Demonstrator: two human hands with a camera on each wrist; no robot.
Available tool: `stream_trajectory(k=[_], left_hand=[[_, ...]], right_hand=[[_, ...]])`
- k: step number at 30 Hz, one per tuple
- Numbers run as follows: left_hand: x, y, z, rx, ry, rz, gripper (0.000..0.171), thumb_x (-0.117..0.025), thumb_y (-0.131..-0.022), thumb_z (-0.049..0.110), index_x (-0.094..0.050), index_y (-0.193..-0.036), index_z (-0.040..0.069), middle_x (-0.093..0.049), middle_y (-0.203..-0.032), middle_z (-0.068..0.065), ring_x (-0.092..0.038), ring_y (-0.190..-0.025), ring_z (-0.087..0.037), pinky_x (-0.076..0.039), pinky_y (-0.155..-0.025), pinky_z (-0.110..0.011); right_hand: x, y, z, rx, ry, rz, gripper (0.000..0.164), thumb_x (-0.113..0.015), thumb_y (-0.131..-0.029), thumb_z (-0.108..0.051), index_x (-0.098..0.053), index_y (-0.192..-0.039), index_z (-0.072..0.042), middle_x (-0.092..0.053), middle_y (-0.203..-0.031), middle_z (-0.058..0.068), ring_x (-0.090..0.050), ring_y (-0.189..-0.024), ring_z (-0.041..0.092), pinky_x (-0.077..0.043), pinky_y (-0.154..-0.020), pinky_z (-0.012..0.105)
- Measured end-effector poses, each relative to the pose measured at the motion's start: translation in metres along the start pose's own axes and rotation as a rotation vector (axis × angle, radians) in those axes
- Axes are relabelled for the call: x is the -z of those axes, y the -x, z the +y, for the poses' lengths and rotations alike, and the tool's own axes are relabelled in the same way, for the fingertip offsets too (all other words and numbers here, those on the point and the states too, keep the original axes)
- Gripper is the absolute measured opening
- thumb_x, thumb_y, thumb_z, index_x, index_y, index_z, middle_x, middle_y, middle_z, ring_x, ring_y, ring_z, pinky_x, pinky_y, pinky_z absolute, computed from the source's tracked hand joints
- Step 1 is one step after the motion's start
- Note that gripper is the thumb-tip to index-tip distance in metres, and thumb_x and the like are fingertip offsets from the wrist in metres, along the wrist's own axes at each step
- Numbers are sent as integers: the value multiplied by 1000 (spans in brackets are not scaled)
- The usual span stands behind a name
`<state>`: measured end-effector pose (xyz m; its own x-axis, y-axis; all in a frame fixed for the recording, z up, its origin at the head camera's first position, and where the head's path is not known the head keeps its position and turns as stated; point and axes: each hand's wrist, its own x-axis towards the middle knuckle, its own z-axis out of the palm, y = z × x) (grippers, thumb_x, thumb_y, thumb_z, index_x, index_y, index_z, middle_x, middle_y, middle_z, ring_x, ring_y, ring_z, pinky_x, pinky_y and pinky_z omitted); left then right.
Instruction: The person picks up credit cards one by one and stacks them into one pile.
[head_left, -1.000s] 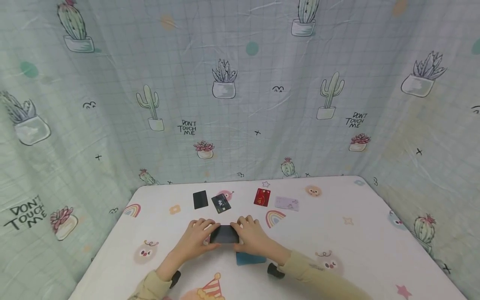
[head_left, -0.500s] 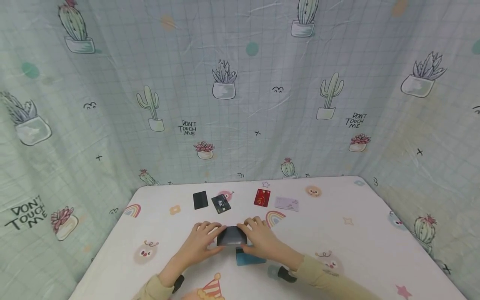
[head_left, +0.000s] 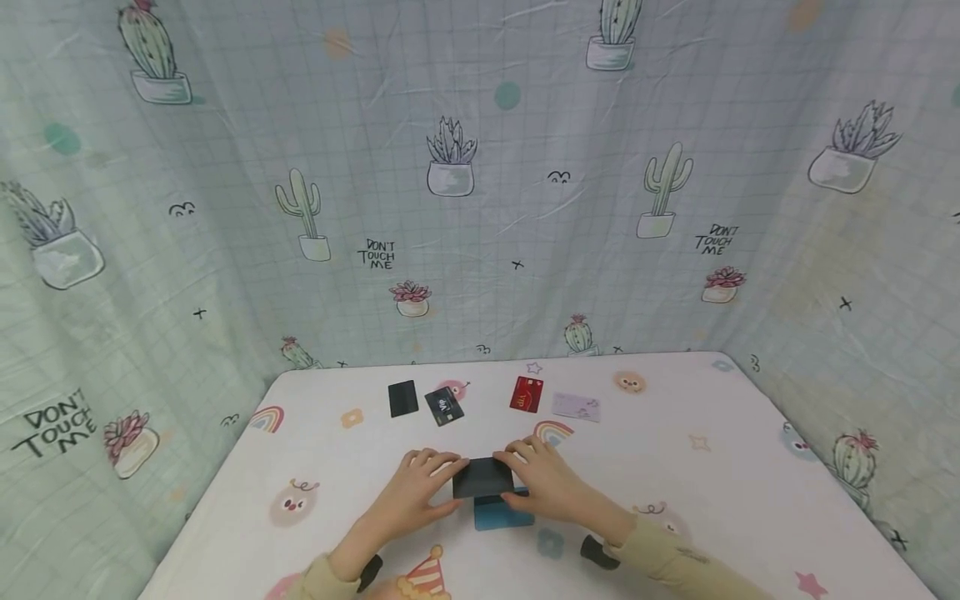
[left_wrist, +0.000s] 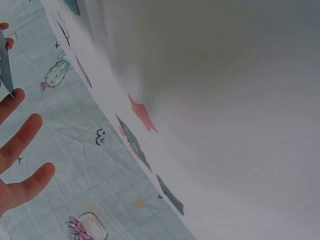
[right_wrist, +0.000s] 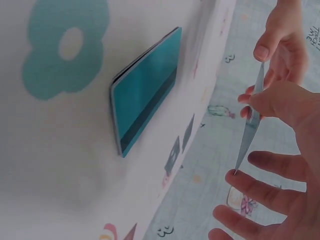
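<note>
Head view: dark card [head_left: 482, 477] held up between both hands over the tabletop [head_left: 637, 454]. Left hand [head_left: 411, 498] pinches its left end, right hand [head_left: 557, 490] its right end; thumbs on the near side, fingers on the far side. Step in hand reads as a two-handed hold. Next move, as judged, calls for both hands working evenly so the card doesn't twist or slip. Teal card [head_left: 504, 513] sits just on the near side of the held one, nearer the right hand, partly covered. Beyond left hand: plain black card [head_left: 402, 399], black VIP card [head_left: 445, 406]. Beyond right hand: red VIP card [head_left: 527, 394], lilac card [head_left: 577, 407].

Left wrist view: left hand's fingers at frame edge, lower ones spread, one fingertip at a card corner. Rest of grip cut off, can't tell.

Right wrist view: held card nearly edge-on, between right hand's thumb and fingers, outer fingers spread; left hand at its other end. Teal card, dark stripe showing, lies on the tabletop apart from right hand. Single or stacked: can't tell.
</note>
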<state>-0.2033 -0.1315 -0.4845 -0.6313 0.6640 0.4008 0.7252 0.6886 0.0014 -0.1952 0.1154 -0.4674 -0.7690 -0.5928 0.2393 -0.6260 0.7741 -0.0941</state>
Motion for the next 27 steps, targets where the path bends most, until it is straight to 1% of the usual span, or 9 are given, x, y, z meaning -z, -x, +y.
stream_trajectory(k=[5,8,13,20,23,27], left_hand=[[-1,-1,9,17,13,-22,55,-64,-76,43,-50,-125,23,-56,-116,7,-48,-102,-13,-39,-88,-39],[-2,-2,14,10,11,-13,55,-63,-76,45,-50,-125,22,-56,-115,7,-48,-102,-12,-39,-87,-38],[-1,-5,21,-6,-1,3,55,-61,-77,48,-49,-125,24,-56,-115,8,-48,-103,-11,-39,-87,-37],[0,-10,29,-24,-23,5,55,-61,-77,47,-49,-125,24,-56,-113,7,-48,-101,-12,-40,-86,-37],[-2,-13,33,-37,-30,-8,55,-60,-78,47,-48,-126,24,-56,-113,6,-48,-101,-13,-39,-86,-37],[-5,-15,36,-33,-47,-37,55,-59,-78,48,-46,-127,24,-56,-113,6,-48,-101,-13,-39,-87,-39]], right_hand=[[1,9,5,21,-32,11,53,-63,-77,-43,-50,-122,-19,-53,-113,-1,-44,-103,17,-43,-85,40],[2,14,10,38,-65,29,52,-64,-76,-41,-51,-121,-19,-54,-113,-1,-45,-104,17,-44,-87,39],[2,20,17,39,-91,47,52,-65,-76,-41,-52,-121,-19,-54,-115,-2,-46,-104,16,-44,-88,37],[3,26,23,48,-110,58,53,-66,-75,-40,-52,-121,-18,-54,-115,-1,-47,-105,18,-44,-88,41],[2,29,26,44,-102,58,53,-66,-75,-39,-51,-121,-18,-54,-115,-2,-46,-106,18,-44,-89,41],[0,32,29,47,-102,64,53,-67,-74,-38,-52,-120,-18,-54,-114,-2,-46,-105,18,-44,-86,41]])
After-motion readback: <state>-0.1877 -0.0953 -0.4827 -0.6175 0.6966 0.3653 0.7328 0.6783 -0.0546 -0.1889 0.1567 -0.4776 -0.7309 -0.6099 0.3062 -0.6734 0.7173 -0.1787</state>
